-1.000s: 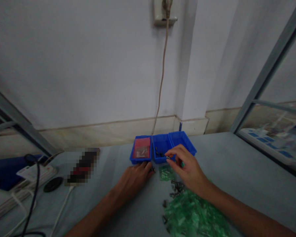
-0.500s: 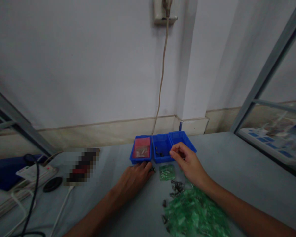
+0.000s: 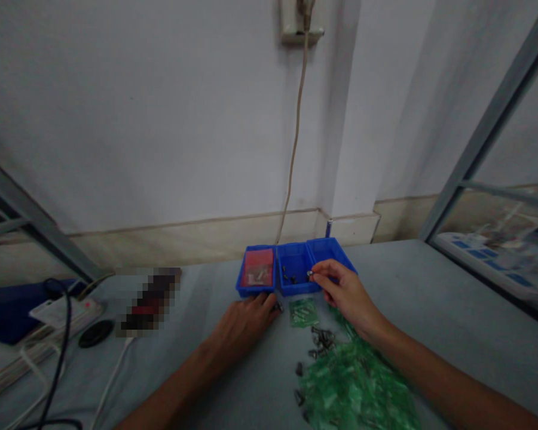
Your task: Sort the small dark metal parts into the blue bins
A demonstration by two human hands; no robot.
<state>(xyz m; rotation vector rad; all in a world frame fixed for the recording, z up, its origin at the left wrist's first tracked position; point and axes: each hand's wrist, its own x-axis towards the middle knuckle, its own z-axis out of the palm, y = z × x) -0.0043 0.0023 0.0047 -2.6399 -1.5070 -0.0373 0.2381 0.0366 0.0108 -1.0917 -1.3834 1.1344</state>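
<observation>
My right hand (image 3: 347, 292) pinches a small metal screw (image 3: 310, 273) at the near right edge of the middle blue bin (image 3: 298, 291), where a few dark pieces lie. My left hand (image 3: 246, 319) rests on the table, its fingertips at a metal piece (image 3: 278, 307) just in front of the left blue bin (image 3: 238, 286); whether it grips the piece I cannot tell. That bin holds a red packet (image 3: 259, 261). Below the bins lie a small green bag (image 3: 303, 313), loose screws (image 3: 323, 339) and a heap of green bags (image 3: 358, 388).
The right blue bin (image 3: 325, 246) stands beside the middle one. On the left are a pixelated dark object (image 3: 150, 301), a black round item (image 3: 95, 334), a power strip (image 3: 67, 310) and cables. Metal frame posts rise on both sides, before a wall.
My right hand has turned slightly, and the screw between its fingertips now shows near the middle bin. My left hand stays in the same place.
</observation>
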